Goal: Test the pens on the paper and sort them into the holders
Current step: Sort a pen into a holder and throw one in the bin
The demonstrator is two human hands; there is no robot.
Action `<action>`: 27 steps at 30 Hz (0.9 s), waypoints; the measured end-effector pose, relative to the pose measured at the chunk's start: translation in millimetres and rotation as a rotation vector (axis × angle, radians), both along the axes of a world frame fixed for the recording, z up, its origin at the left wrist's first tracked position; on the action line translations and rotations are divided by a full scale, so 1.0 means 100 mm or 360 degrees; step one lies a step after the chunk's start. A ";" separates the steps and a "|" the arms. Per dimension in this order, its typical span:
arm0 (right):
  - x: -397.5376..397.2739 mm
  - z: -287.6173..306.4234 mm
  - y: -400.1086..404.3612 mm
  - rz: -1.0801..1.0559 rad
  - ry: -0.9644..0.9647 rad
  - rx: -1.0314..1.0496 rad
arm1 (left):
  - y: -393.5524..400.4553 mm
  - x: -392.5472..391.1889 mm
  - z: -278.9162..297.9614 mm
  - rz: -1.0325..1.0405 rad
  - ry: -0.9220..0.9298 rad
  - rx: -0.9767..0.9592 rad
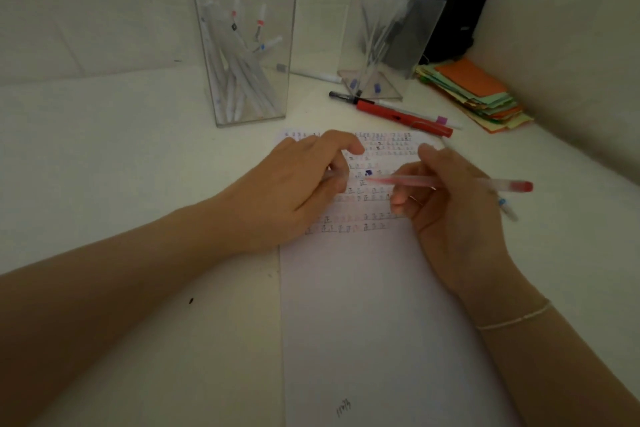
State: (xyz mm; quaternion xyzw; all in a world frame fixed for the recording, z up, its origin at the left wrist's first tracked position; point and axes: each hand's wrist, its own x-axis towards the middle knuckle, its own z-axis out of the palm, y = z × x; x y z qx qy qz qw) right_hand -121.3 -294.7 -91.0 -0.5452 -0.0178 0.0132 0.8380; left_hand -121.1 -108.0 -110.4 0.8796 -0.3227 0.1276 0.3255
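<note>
- Rows of test marks fill the paper's (363,305) far half; both holders (247,59) by the table's far edge already contain pens.
- Right hand (450,211) grips a red pen (450,181), tip over the marks.
- Left hand (298,184) pinches what is probably its cap.
- Loose pens (403,113) beside the right holder seemingly remain untested.

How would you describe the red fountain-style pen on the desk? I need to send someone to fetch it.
Start at the clear holder standing right of centre at the back of the white desk. Just in front of it lies the red pen, flat and diagonal. It alone has a thick solid red barrel with a black front end.
</note>
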 end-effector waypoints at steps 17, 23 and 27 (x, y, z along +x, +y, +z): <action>-0.03 -0.01 0.01 -0.0020 -0.0051 -0.0102 | 0.00 0.02 0.00 -0.0051 -0.0133 0.0042; -0.04 0.00 0.01 0.0041 -0.0045 -0.0190 | 0.00 0.01 0.01 -0.0036 -0.0128 0.0026; -0.04 0.00 0.01 0.0071 -0.0055 -0.0267 | 0.00 -0.01 0.04 -0.0064 -0.0107 -0.0036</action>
